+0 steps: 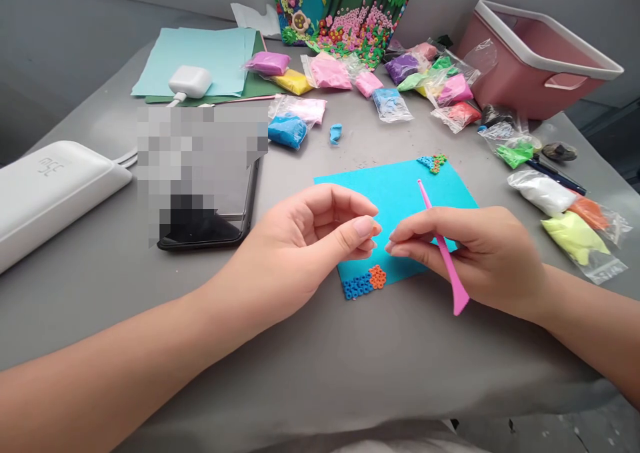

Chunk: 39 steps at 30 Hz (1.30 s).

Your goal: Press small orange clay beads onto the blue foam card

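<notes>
My left hand [320, 240] is closed in a pinch, with a bit of orange clay [376, 229] showing at the fingertips. Just to its right, my right hand [470, 253] has a pink modelling tool [453, 273] tucked between its fingers, wide end toward me. Its thumb and forefinger tips meet; anything tiny between them is too small to tell. Under both hands lies a bright blue sheet [380, 196]. Its near left corner carries blue clay rings [357, 285] beside a cluster of orange rings [378, 277]. Blue, green and orange rings [433, 163] fill part of its far edge.
A phone [205, 223] and a white power bank [60, 186] lie to the left. Clay packets [330, 72] spread across the back, with a yellow one [575, 236] at right. Behind stand a pink bin [525, 66] and a decorated panel [350, 20]. A blue clay scrap [335, 133] sits mid-table.
</notes>
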Motion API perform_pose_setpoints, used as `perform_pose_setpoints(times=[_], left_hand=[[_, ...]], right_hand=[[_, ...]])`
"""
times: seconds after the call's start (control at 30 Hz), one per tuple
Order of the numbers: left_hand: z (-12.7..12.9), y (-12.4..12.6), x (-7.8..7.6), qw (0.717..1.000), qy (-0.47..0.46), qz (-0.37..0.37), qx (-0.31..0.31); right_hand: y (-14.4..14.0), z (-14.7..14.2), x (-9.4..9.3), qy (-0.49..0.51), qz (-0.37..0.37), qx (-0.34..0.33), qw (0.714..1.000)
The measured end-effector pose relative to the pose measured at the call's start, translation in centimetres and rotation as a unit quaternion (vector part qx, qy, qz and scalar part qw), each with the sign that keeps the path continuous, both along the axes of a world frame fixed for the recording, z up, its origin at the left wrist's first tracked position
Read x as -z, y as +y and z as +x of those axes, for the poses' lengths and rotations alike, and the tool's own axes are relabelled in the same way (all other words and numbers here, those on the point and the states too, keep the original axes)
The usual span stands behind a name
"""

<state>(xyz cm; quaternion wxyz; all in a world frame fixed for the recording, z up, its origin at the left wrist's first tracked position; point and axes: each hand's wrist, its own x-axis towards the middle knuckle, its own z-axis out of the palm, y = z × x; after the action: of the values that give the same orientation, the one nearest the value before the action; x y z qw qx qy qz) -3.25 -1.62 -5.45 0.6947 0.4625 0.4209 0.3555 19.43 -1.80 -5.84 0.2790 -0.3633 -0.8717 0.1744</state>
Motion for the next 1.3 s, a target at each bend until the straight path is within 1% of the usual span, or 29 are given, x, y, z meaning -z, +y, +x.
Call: perform_pose_setpoints(times=[0.1,0.23,0.4,0.57,0.73,0.97,1.2,1.3], left_hand=[[0.0,0.0,0.1,1.000,0.006,0.004,-0.002],[-0.1,0.0,0.2,1.000,0.009,0.006,-0.002],[-0.3,0.1,0.2,1.000,0.015,0.010,-0.001],[-0.3,0.1,0.2,1.000,0.004,0.006,0.005],[-0.2,0.1,0.1,1.000,0.001,0.008,0.004],[-0.1,0.2,0.3,1.000,-0.010,0.017,0.000],[-0.1,0.2,0.3,1.000,0.001,0.020,0.003],[-0.2,0.2,0.2,1.000,-0.002,0.017,0.005]], right_hand=[[0.1,0.0,0.0,0.000,-0.005,-0.014,1.000],[0.3,0.1,0.0,-0.026,0.033,-0.021,0.999],[0.3,0.2,0.5,-0.035,0.049,-0.068,0.996],[0.6,0.1,0.8,-0.047,0.067,-0.100,0.992],[1.0,0.0,0.8,-0.054,0.083,-0.152,0.983],[0.9,0.1,0.9,-0.063,0.066,-0.158,0.983],[1.0,0.3,0.8,-0.063,0.038,-0.166,0.983],[1.0,0.3,0.7,-0.065,0.038,-0.165,0.983]])
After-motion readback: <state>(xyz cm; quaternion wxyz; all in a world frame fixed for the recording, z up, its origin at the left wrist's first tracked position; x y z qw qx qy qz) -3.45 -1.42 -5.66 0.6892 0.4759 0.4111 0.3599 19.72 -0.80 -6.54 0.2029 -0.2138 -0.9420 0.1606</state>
